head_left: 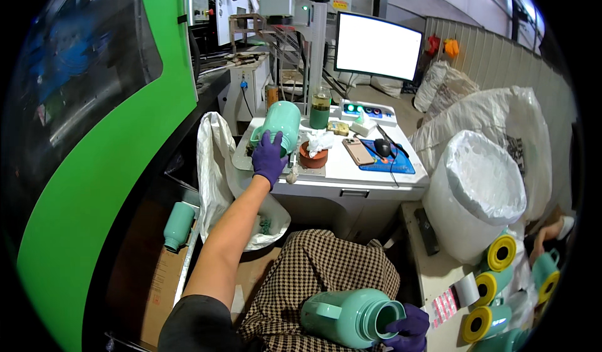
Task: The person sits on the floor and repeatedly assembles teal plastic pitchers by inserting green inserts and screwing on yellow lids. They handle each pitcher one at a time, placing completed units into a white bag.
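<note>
My left hand (pixel 269 157), in a purple glove, reaches forward to the white worktable. Its fingers are closed on the near end of a mint-green plastic jug (pixel 282 120) that lies tilted at the table's left side. Across my lap lies a second mint-green jug (pixel 342 317), its open mouth turned to the right. My right hand (pixel 411 327), also gloved in purple, is closed on the rim of that mouth. Beside the first jug stands a round reddish-brown dish (pixel 313 157) with crumpled white tissue (pixel 320 141) on it.
The table holds a phone (pixel 358 152), a mouse (pixel 382 147) on a blue pad, a jar of dark liquid (pixel 320 110) and a control box (pixel 369 112). A monitor (pixel 377 46) stands behind. White sacks flank the table. Several yellow-ended green jugs (pixel 492 286) lie at right, another jug (pixel 179 225) at left.
</note>
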